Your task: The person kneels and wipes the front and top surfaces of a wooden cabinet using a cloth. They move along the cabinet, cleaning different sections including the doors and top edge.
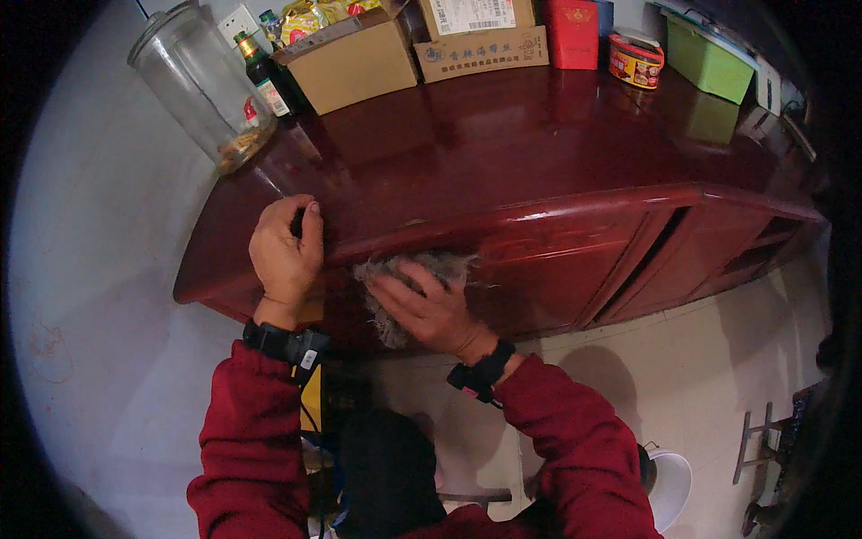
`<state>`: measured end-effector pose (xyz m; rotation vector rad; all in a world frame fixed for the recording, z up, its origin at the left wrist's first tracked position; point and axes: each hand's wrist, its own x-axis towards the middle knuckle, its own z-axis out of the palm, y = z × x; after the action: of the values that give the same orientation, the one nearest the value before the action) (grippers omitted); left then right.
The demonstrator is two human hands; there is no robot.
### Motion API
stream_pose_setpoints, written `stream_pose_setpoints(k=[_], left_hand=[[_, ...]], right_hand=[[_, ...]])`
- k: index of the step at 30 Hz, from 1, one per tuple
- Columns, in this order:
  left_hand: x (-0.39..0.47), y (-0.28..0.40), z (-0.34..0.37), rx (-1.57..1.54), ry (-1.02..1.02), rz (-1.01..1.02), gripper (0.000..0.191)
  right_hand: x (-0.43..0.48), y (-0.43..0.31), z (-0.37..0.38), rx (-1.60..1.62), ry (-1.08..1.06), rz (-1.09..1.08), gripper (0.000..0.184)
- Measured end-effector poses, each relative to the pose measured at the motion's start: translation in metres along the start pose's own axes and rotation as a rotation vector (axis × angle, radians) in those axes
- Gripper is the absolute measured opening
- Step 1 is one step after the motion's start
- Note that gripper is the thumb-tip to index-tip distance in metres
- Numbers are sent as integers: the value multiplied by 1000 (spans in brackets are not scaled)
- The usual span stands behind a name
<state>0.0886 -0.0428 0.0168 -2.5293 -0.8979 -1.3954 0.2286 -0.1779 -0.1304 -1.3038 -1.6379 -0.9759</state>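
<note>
My right hand (431, 306) presses a frayed grey cloth (438, 261) against the front of a dark red wooden cabinet (485, 155), just below the rounded edge of its top. The cloth is bunched under my fingers, and its ragged ends stick out on both sides. Near the left end of the cabinet's front edge, my left hand (286, 249) rests with its fingers curled in and the thumb near the index finger. Nothing shows in it, though its palm side is hidden. Black bands with small devices circle both wrists.
Along the back of the top stand a glass jar (202, 87), a dark bottle (264, 77), cardboard boxes (353, 64), a red box (572, 34), a food tub (635, 62) and a green bin (707, 60). On the tiled floor at lower right is a white bucket (673, 482).
</note>
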Motion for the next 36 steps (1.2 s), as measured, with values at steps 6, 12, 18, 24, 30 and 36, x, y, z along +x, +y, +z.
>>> stream_pose_setpoints(k=[6, 12, 18, 24, 30, 36], left_hand=[[-1, 3, 0, -10, 16, 9, 16], [2, 2, 0, -3, 49, 35, 15], [0, -1, 3, 31, 9, 36, 18], [1, -4, 1, 16, -44, 36, 18], [1, -4, 1, 35, -32, 5, 19], [1, -9, 1, -54, -93, -64, 24]], right_hand=[[-60, -2, 11, -86, -290, -135, 39], [-38, -3, -18, 0, -285, -107, 43], [-4, 13, -10, 18, -25, 30, 36], [-117, 9, 21, 39, -375, 54, 34], [-113, -6, 7, 66, -242, 177, 33], [-28, 12, -14, 84, 102, 277, 29]])
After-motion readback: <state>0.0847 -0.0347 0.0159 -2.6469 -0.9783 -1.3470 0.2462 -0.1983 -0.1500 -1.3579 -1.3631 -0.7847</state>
